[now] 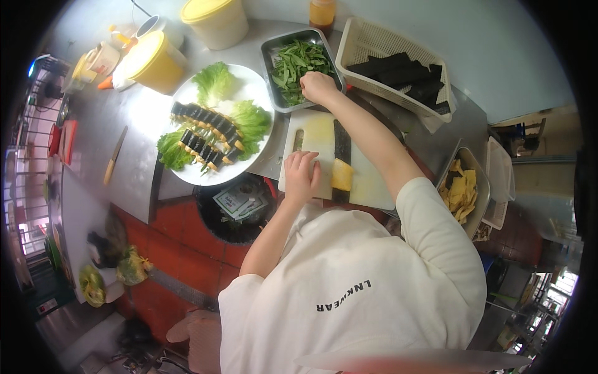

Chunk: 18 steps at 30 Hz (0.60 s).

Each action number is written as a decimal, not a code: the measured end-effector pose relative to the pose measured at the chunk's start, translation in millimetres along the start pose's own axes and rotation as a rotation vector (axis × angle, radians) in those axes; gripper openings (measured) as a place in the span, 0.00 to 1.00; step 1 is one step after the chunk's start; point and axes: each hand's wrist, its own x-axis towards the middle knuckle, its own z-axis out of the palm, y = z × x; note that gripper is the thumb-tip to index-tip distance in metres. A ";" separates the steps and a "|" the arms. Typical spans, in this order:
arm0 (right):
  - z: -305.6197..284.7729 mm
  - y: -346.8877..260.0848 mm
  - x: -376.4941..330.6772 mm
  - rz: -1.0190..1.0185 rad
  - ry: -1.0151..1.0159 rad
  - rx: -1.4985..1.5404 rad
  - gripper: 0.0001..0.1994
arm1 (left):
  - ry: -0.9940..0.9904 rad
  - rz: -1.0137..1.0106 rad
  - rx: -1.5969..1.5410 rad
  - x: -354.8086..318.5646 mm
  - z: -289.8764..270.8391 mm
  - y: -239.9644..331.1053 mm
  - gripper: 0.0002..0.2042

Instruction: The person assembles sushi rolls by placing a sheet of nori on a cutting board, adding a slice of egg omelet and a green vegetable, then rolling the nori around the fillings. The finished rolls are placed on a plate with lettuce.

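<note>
My right hand (318, 87) reaches across into a steel tray of green leaves (298, 65), its fingers curled closed among them; the fingertips are hidden. On the left part of a white cutting board (367, 177) rests my left hand (302, 176), fingers stretched out and holding nothing. To the right of that hand, a dark seaweed strip (342, 140) lies lengthwise on the board, with a yellow egg-like piece (342, 174) on its near part. Left of the board, a white plate (258, 81) bears lettuce (251, 124) and several seaweed-wrapped rolls (205, 149).
Behind the board stands a cream basket (349, 56) of dark seaweed sheets (398, 71). A metal tray (479, 212) of yellow sheets (461, 190) sits at right. A knife (115, 156) and yellow-lidded tubs (215, 25) are at left. Below the counter edge is a black bin (208, 215).
</note>
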 end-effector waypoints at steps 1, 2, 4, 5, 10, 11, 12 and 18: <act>-2.8 2.5 -0.5 -0.021 0.021 0.011 0.09 | 0.003 -0.001 -0.010 0.8 0.8 -0.8 0.11; -8.0 1.0 -4.3 -0.043 0.037 0.024 0.09 | 0.004 -0.004 -0.020 0.1 0.3 -1.2 0.11; -19.7 -1.5 -7.4 -0.042 0.032 0.054 0.09 | 0.002 -0.008 -0.042 -0.6 -0.4 -2.1 0.11; -26.5 0.3 -9.0 -0.067 0.039 0.111 0.09 | 0.005 -0.003 -0.049 -0.8 -0.7 -2.1 0.11; -45.1 20.2 -16.6 -0.060 0.028 0.530 0.11 | -0.001 0.023 -0.070 2.1 -1.2 -1.4 0.11; -48.2 20.2 -18.4 -0.035 0.018 0.641 0.12 | 0.000 0.023 -0.081 2.5 -1.4 -0.9 0.11; -51.3 20.2 -20.1 0.033 -0.053 0.775 0.13 | 0.000 0.023 -0.093 2.7 -1.6 -0.7 0.11; -69.4 0.7 -71.4 0.015 -0.109 1.105 0.10 | 0.129 -0.345 -0.606 5.8 -1.8 -16.0 0.15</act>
